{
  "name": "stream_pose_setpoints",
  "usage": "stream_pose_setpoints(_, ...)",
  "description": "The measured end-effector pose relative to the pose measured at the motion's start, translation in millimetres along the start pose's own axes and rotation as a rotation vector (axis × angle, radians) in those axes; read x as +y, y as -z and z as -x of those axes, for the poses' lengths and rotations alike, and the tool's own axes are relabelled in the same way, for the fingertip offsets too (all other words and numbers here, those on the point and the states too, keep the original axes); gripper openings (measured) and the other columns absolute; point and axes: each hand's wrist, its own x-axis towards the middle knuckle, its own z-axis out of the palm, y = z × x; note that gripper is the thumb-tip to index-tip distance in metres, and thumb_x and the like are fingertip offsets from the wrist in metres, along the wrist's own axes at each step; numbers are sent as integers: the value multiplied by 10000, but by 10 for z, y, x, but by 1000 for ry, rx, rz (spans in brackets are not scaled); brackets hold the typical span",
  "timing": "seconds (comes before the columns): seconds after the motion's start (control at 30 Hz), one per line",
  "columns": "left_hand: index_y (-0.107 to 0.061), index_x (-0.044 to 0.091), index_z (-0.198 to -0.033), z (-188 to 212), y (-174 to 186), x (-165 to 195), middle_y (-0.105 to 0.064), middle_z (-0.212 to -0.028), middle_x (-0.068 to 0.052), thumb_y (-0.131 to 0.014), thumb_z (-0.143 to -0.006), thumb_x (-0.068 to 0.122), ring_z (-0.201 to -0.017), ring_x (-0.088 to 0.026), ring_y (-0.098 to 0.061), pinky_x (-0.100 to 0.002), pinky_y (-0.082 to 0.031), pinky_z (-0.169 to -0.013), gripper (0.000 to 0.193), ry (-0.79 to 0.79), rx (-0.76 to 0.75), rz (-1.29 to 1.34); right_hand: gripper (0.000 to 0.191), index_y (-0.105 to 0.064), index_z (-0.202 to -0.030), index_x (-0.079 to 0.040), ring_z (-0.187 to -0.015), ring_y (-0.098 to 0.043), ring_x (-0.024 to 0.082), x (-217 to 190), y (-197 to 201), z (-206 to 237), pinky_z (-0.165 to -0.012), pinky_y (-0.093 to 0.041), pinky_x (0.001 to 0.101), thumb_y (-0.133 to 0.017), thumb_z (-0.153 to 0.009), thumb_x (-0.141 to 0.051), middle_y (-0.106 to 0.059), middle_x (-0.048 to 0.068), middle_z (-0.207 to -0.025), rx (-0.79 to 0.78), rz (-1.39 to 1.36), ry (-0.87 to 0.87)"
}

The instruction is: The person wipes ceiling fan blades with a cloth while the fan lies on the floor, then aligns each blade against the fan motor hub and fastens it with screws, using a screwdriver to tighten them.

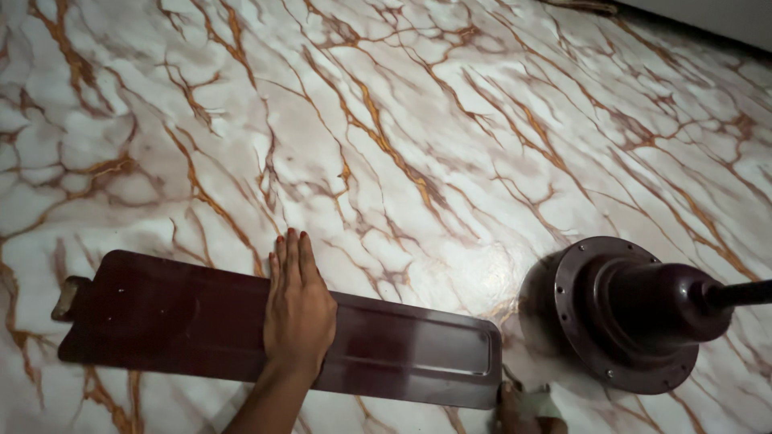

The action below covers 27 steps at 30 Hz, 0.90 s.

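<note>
A long dark maroon ceiling fan blade (pixel 177 321) lies flat on the marble floor (pixel 418 128), running from left to lower middle. My left hand (pixel 297 309) rests palm down on the blade's middle, fingers together and stretched out. At the blade's right end my right hand (pixel 527 411) shows only partly at the bottom edge, closed on a pale cloth (pixel 537 395). To the right lies the maroon fan motor housing (pixel 635 313), with a dark rod (pixel 744 293) sticking out to the right.
White marble with brown and orange veins fills the view. A dark skirting edge (pixel 708 28) runs along the top right corner. A metal bracket (pixel 66 296) sits at the blade's left end.
</note>
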Motion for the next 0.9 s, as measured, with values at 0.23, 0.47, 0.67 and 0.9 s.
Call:
stream_pose_setpoints(0.23,-302,-93,-1481,-1,-21,6,-302,-1597,-241,-537,-841,22,-1512,-365,-246,-432,-177,-1244,692,0,19,5,278,-765,-1054,-196,-894,-726,275,107,54,27,-787,-559,398,-784,-777,-204,-731,115,-1033,30,-4,20)
stream_pose_setpoints(0.47,-298,-62,-1497,22,4,34,-294,-1597,-235,-537,-817,6,-1497,-363,-252,-433,-184,-1233,724,-6,-11,-11,232,-801,-990,-148,-884,-741,266,182,195,22,-788,-568,362,-814,-762,-191,-739,124,-1007,0,-42,-59)
stream_pose_setpoints(0.67,-367,-45,-1494,105,-61,68,-363,-1579,-221,-560,-844,31,-1474,-385,-324,-449,-230,-1228,682,-315,55,-278,199,-832,-935,-108,-875,-754,258,-120,345,113,-788,-577,331,-840,-749,-180,-747,131,-985,-142,-352,-260)
stream_pose_setpoints(0.9,-489,28,-1489,275,-244,526,-438,-1565,-131,-541,-997,149,-1527,-326,-371,-456,-220,-1314,509,-580,19,-53,261,-741,-963,-15,-894,-804,167,-86,661,-161,-799,-603,291,-860,-806,-186,-840,120,-953,-542,-572,-688)
